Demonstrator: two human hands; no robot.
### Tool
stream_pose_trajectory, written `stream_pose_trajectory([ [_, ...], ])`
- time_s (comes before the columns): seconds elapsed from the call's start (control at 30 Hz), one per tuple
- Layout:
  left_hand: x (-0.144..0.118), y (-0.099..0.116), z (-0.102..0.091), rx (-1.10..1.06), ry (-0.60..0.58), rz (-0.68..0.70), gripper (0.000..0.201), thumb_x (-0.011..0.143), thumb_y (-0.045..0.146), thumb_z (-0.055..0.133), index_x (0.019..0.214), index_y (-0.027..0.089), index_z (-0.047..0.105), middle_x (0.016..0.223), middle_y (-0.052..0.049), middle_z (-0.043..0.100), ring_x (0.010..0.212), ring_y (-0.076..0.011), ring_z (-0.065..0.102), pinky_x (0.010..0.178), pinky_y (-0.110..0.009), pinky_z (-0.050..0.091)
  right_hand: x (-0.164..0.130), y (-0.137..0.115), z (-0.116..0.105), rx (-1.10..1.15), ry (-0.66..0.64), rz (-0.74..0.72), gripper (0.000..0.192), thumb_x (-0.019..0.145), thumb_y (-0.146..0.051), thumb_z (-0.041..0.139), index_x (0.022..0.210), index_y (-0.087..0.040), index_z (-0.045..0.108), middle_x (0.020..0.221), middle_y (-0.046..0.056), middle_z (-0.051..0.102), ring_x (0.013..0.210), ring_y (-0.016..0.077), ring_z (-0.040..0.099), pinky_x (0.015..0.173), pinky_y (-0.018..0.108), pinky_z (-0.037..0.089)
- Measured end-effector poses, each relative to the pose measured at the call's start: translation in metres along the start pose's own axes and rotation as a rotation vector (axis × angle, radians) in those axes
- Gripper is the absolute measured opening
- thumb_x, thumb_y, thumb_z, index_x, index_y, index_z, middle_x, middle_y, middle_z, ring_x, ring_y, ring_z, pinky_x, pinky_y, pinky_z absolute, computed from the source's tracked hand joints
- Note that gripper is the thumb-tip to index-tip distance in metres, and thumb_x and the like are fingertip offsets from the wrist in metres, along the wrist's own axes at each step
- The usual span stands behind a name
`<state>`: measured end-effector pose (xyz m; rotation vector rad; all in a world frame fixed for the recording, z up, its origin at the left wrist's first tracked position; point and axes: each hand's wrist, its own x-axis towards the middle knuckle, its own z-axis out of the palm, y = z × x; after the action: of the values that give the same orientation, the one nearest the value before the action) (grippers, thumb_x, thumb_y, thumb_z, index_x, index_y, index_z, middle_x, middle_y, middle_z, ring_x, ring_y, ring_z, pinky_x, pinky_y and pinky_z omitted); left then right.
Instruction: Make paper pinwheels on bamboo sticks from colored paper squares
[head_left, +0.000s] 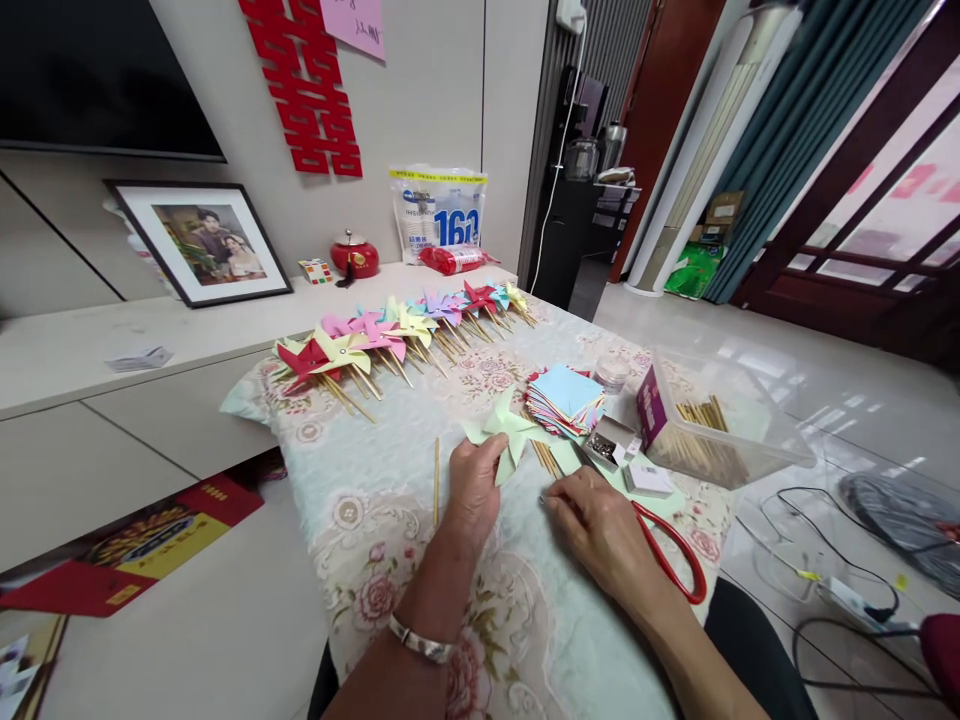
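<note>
My left hand point(476, 485) is closed on a pale green paper pinwheel point(511, 422), pinching it near its middle with the blades fanned out above the fingers. Lower and to the right, my right hand point(592, 515) has thumb and forefinger pressed together on a small shiny metal pin point(542, 499), its shape barely visible. Red handles of a tool point(686, 550) stick out beside that hand; its working end is hidden. A small open box of metal pins point(602, 448) lies beyond the right hand. One thin wooden stick point(436, 482) rests left of my left hand.
Finished pinwheels on sticks point(375, 335) line the table's far edge. A stack of coloured paper squares point(566, 395) sits near a small white box point(649, 478). At right stands a clear plastic bin point(765, 450) with sticks. Cables point(817, 530) lie on the floor.
</note>
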<state>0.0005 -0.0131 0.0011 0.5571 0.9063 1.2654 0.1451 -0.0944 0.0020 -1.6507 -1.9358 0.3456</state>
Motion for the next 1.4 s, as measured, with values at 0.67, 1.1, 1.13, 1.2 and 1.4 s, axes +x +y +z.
stream_pose_trajectory([
  [0.67,-0.005,0.004,-0.001,-0.195,-0.091,-0.045,0.018,0.061,0.027,0.076,0.071,0.019,0.064,0.063,0.003,0.065,0.07,-0.0173,0.066,0.066,-0.026,0.051,0.048,-0.019,-0.022,0.066,-0.218,-0.045,0.016,0.076,-0.009,0.051,0.066,-0.021,0.049,0.066,-0.002,0.055,0.06,0.0142,0.051,0.058,0.025,0.033],
  [1.1,-0.015,-0.001,-0.005,-0.306,-0.198,-0.103,0.02,0.062,0.025,0.083,0.079,0.019,0.074,0.074,-0.001,0.074,0.077,-0.0204,0.069,0.076,-0.029,0.055,0.056,-0.009,-0.009,0.387,-0.038,0.136,0.032,0.087,-0.04,0.053,0.062,-0.022,0.043,0.06,-0.005,0.038,0.059,0.0138,0.037,0.055,0.026,0.026],
  [1.13,-0.014,-0.001,-0.006,-0.301,-0.215,-0.097,0.02,0.063,0.026,0.083,0.081,0.02,0.074,0.074,-0.002,0.073,0.079,-0.0212,0.069,0.076,-0.03,0.055,0.056,-0.009,-0.009,0.389,-0.048,0.135,0.031,0.087,-0.038,0.052,0.062,-0.022,0.043,0.06,-0.005,0.038,0.059,0.0139,0.037,0.056,0.027,0.026],
  [1.2,-0.014,-0.002,-0.005,-0.292,-0.24,-0.083,0.02,0.065,0.027,0.081,0.083,0.019,0.075,0.074,-0.002,0.073,0.08,-0.0225,0.069,0.076,-0.031,0.054,0.056,-0.007,-0.009,0.385,-0.069,0.126,0.029,0.086,-0.036,0.051,0.063,-0.022,0.042,0.061,-0.004,0.039,0.059,0.0142,0.038,0.056,0.027,0.027],
  [1.4,-0.017,-0.002,-0.003,-0.25,-0.262,-0.076,0.018,0.067,0.029,0.08,0.08,0.018,0.073,0.072,-0.003,0.071,0.081,-0.023,0.068,0.074,-0.03,0.053,0.052,-0.001,-0.005,0.31,-0.044,0.073,0.024,0.086,-0.029,0.05,0.064,-0.022,0.044,0.064,-0.003,0.047,0.063,0.0159,0.044,0.059,0.027,0.03],
])
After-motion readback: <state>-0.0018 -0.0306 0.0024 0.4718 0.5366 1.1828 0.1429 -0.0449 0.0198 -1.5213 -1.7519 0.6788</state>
